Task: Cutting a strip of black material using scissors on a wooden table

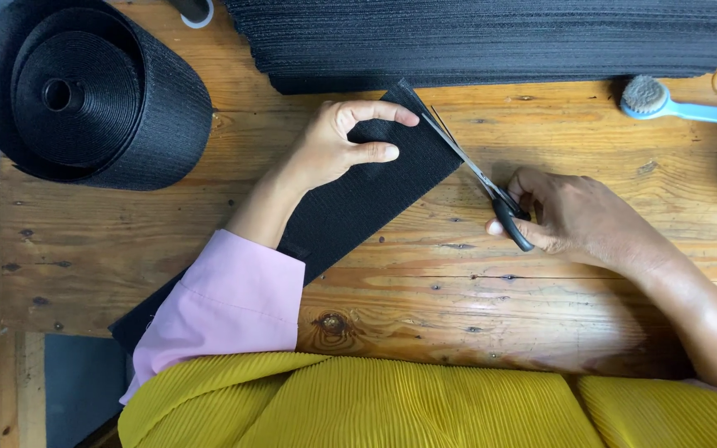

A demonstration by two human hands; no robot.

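**Lighting and image quality, head view**

Even, soft daylight; bright, with no harsh glare. Wooden table (475,274) evenly lit, grain sharp. Short soft shadow under the right hand (570,217), falling toward the near edge. Black strip (358,199) and black roll (93,91) read dark, weave faintly visible. Focus crisp centre; mild softness and slight bending at the corners.

Wooden table (491,290) bearing black strip (367,195), roll (93,91), brush (678,104)
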